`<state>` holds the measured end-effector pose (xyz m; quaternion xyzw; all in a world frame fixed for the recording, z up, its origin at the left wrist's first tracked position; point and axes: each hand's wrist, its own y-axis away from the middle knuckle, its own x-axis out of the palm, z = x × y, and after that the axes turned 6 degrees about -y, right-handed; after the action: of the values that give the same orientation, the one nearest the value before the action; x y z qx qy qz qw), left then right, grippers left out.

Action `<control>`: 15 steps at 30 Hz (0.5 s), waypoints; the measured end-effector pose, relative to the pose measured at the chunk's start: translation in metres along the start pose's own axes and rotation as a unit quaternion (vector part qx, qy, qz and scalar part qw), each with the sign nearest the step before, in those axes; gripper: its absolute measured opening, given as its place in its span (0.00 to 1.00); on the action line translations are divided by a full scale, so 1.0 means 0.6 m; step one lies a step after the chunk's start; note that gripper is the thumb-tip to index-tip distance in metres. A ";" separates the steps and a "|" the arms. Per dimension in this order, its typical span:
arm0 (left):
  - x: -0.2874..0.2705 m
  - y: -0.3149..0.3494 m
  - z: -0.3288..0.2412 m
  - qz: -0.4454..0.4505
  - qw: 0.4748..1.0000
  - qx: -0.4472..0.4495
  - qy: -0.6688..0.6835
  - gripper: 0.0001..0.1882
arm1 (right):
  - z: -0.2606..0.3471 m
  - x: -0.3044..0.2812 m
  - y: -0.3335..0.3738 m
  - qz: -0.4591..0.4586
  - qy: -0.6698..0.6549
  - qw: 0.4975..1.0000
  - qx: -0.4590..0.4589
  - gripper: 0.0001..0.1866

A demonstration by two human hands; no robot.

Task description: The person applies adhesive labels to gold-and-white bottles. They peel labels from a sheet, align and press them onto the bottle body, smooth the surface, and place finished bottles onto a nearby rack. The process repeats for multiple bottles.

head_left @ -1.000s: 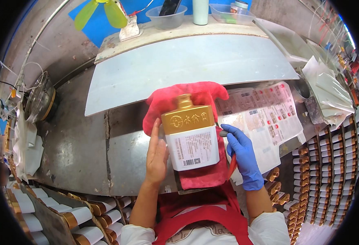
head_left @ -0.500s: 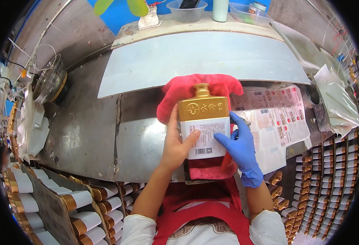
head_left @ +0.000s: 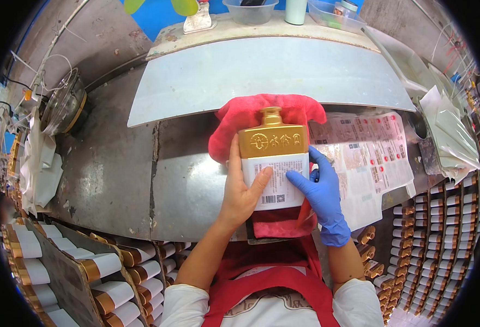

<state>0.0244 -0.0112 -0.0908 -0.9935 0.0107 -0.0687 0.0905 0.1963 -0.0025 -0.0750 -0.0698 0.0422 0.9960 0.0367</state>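
Note:
A flat bottle (head_left: pixel 273 146) with a gold neck and shoulder and a white lower body stands tilted in front of me, its printed face toward me. My left hand (head_left: pixel 241 188), bare, grips its left side, the thumb pressed on the printed white part. On the right side my right hand (head_left: pixel 323 191), in a blue glove, is closed round the edge with its thumb on the face. A slim red piece (head_left: pixel 305 211) shows beside the gloved palm; whether that hand holds it I cannot tell. Behind and under the bottle lies a red cloth (head_left: pixel 230 128).
Printed label sheets (head_left: pixel 379 155) lie on the metal table (head_left: pixel 101 180) to the right. A pale board (head_left: pixel 273 71) spans the back. Racks of similar gold-and-white bottles (head_left: pixel 442 240) stand at lower right and lower left. White sheets (head_left: pixel 450 131) hang at the right edge.
My left thumb has slid a little up and right over the printed face. Both hands keep their hold, and the bottle has shifted only slightly.

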 end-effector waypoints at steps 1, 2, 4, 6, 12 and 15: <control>0.000 0.000 0.001 -0.002 1.000 -0.002 0.000 0.43 | 0.000 0.001 0.000 -0.002 -0.002 1.000 0.000 0.38; 0.001 0.000 -0.001 -0.002 1.000 -0.003 0.003 0.43 | 0.001 0.001 0.000 -0.002 -0.008 1.000 0.001 0.38; 0.003 -0.001 -0.006 -0.001 1.000 -0.005 0.010 0.43 | 0.002 0.002 0.000 -0.002 -0.018 1.000 0.002 0.38; 0.001 -0.002 -0.004 -0.002 1.000 0.000 -0.005 0.42 | -0.005 0.000 -0.002 0.004 -0.008 1.000 0.002 0.38; -0.002 -0.002 -0.002 0.001 1.000 0.006 -0.025 0.42 | -0.006 -0.007 -0.001 0.013 -0.048 0.999 0.009 0.36; -0.003 -0.002 0.000 0.002 0.999 0.010 -0.035 0.42 | -0.012 -0.006 -0.003 0.002 -0.118 0.993 0.003 0.35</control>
<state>0.0228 -0.0098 -0.0905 -0.9943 0.0090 -0.0333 0.1012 0.2012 -0.0015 -0.0817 0.0487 0.0411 0.9972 0.0393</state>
